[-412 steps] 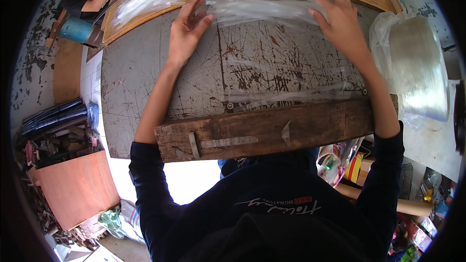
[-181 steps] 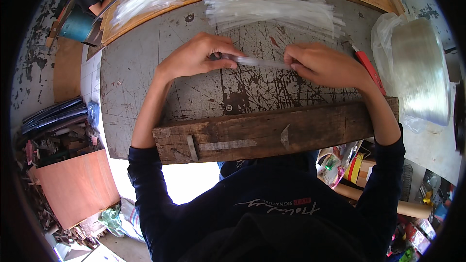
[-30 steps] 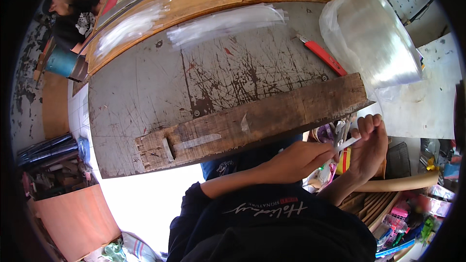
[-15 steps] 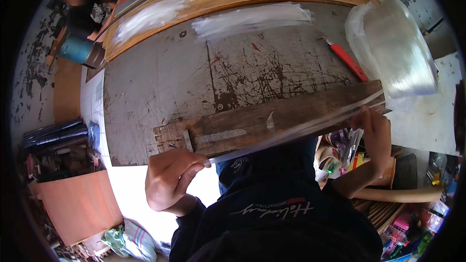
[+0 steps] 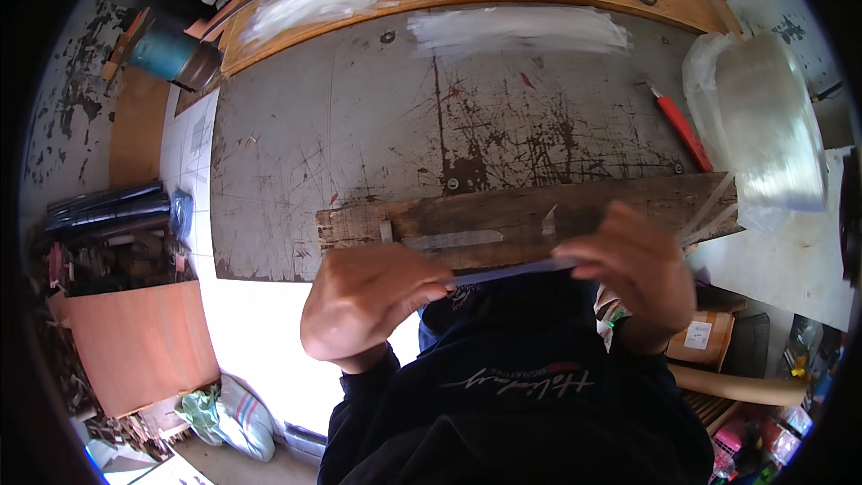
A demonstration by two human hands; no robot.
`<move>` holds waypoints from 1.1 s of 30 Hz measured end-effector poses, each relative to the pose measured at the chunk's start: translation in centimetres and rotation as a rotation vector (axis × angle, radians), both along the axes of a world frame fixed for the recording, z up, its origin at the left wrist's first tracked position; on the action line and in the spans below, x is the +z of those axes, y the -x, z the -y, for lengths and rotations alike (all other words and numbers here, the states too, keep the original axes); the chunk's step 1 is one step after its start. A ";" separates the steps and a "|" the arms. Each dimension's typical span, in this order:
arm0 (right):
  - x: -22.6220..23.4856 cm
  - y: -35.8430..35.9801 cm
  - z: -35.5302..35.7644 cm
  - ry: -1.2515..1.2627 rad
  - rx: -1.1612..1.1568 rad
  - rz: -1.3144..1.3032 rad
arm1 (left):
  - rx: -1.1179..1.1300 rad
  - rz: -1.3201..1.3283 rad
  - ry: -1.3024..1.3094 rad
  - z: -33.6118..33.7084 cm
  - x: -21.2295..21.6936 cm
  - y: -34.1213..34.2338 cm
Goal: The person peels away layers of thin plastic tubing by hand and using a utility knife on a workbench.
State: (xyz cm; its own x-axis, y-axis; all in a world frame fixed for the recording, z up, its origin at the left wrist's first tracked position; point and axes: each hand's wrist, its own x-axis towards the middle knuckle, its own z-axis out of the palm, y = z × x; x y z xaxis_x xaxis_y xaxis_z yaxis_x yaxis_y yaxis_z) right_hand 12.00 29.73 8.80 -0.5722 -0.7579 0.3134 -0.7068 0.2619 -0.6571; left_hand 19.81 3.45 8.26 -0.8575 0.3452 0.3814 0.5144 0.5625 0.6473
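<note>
Both hands pinch a thin clear plastic strip (image 5: 503,273), stretched level just below the near edge of the worktable (image 5: 359,144), by the wooden plank (image 5: 539,216). Left hand (image 5: 373,301) fisted on its end, knuckles up; right hand (image 5: 633,269) closed on the other end. Risk: strip looks slippery and could slide out or kink if tension goes uneven.

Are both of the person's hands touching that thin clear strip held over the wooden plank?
Touching. The head view shows the left hand and the right hand each pinching an end of the thin clear strip, stretched between them.
</note>
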 end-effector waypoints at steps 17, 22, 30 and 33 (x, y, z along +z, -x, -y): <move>-1.4 -2.2 4.7 0.181 -0.253 -0.038 | 0.237 0.208 -0.523 -5.2 -2.6 1.6; -1.3 -2.0 4.5 0.194 -0.302 -0.058 | 0.333 0.224 -0.824 -6.2 -3.1 1.1; -1.5 -1.8 4.5 0.260 -0.326 -0.058 | 0.302 0.210 -0.929 -6.7 -3.2 1.3; -1.4 -1.9 4.6 0.268 -0.326 -0.061 | 0.309 0.169 -0.874 -6.7 -3.2 1.4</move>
State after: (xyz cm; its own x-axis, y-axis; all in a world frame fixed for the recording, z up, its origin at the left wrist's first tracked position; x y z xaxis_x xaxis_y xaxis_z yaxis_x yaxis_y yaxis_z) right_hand 13.92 25.12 7.41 -0.7431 -0.4273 0.5150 -0.6545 0.3042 -0.6921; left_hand 18.43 10.12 5.07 -0.9309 -0.2563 0.2605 0.2847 -0.0617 0.9566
